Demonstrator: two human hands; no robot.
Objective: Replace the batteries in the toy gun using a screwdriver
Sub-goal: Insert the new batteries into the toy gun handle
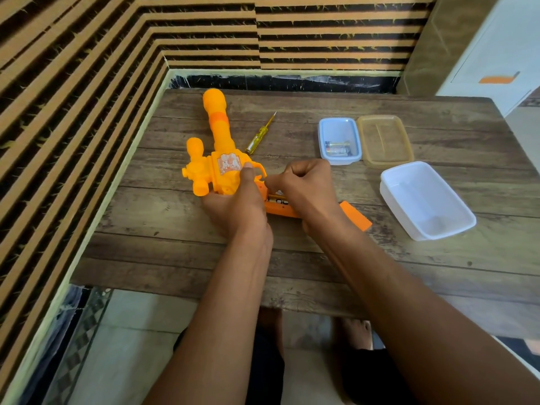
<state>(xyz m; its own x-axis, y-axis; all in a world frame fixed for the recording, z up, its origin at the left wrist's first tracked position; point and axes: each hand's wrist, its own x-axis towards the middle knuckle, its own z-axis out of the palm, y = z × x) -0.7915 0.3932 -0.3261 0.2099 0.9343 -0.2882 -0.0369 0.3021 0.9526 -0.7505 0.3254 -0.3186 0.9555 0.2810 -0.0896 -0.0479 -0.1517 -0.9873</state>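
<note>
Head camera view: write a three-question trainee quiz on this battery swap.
1. True or false: the yellow screwdriver lies on the wooden table, unheld.
2. Pick one: of the small clear tub, large white tub and amber lid, which holds the loose batteries?
3. Fill in: the battery compartment of the toy gun is ___, its orange cover lying loose on the table.
Key: 1 true; 2 small clear tub; 3 open.

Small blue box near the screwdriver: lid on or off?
Off. The small blue box is open-topped, batteries showing inside; a tan lid lies flat beside it.
</note>
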